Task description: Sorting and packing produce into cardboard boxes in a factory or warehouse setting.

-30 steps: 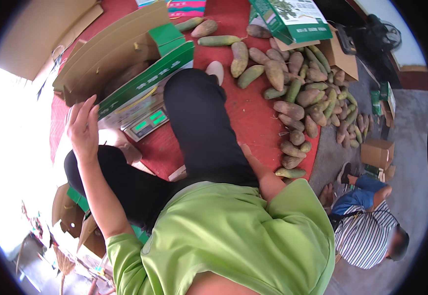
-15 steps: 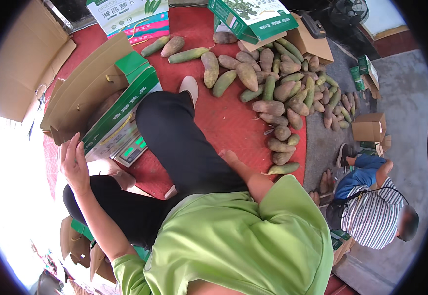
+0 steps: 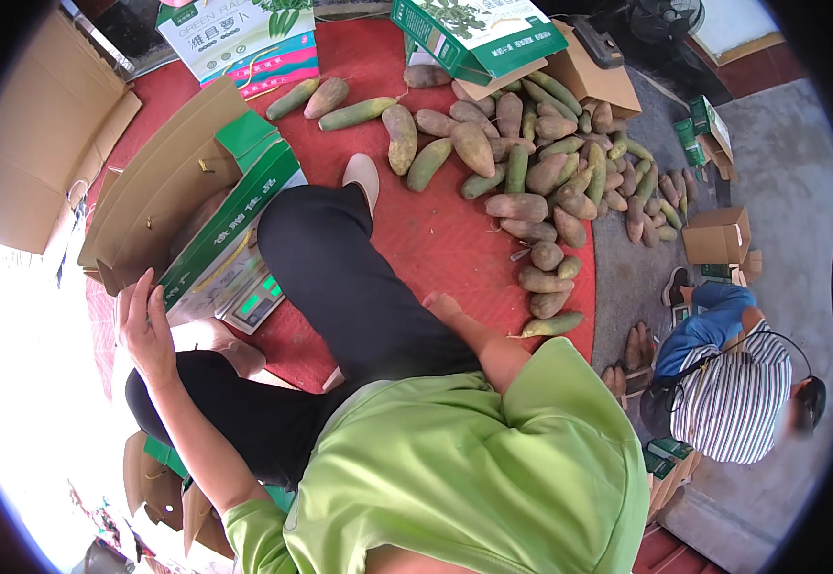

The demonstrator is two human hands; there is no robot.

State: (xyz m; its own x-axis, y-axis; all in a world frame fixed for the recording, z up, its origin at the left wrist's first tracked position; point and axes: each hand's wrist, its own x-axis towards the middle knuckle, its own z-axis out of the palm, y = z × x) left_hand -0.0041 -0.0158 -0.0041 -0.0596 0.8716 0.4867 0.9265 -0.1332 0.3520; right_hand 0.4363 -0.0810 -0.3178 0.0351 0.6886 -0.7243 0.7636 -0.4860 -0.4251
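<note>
My left hand (image 3: pixel 146 330) has its fingers stretched out at the near corner of an open green and brown cardboard box (image 3: pixel 235 225). Its fingertips seem to touch the box edge, not grip it. Inside the box a dark rounded shape (image 3: pixel 208 212) shows, partly hidden by the walls. The box rests on a scale (image 3: pixel 252 304) with a lit green display, beside my knee. My right hand (image 3: pixel 443 306) is by my right thigh, its fingers hidden from sight. Several green and brownish radishes (image 3: pixel 472 148) lie on the red carpet ahead of it.
More radishes spread right onto grey matting (image 3: pixel 617 287). Far off stand a white-and-green carton (image 3: pixel 479 38) and a stack of printed boxes (image 3: pixel 244 43). A person in a striped shirt (image 3: pixel 732 397) sits at the right among cartons. Another open box (image 3: pixel 163 488) stands behind my left leg.
The whole view has shifted slightly. My hands stay in nearly the same place at the box and thigh. The person at the right has moved their head and arm a little.
</note>
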